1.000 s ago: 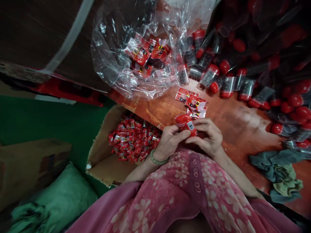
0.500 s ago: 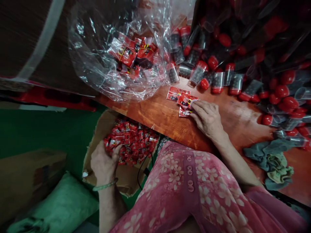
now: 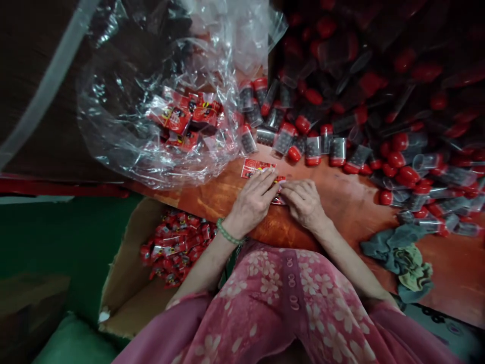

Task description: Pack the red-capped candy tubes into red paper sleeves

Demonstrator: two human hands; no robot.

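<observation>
Both hands meet over a few small red printed labels at the front of the wooden table. My left hand (image 3: 253, 205), with a green bead bracelet, has its fingers stretched together over the labels, thumb and fingertips closed at the edge of one. From the other side, my right hand (image 3: 305, 205) pinches that same red printed label (image 3: 279, 200), mostly covered by the fingers. Another red label (image 3: 250, 168) lies flat just beyond my left fingertips. Further left, a clear plastic bag (image 3: 125, 156) holds bundles of red labels (image 3: 178, 119).
Many clear tubes with red caps (image 3: 313, 149) are heaped across the back and right. A grey-green cloth (image 3: 386, 247) lies at the right on the table (image 3: 341, 202). Below the left edge, a cardboard box (image 3: 125, 288) holds many red-wrapped pieces (image 3: 178, 247).
My left hand has come up from the cardboard box to the labels on the table, beside my right hand. My right hand stays at the labels. The view has shifted somewhat.
</observation>
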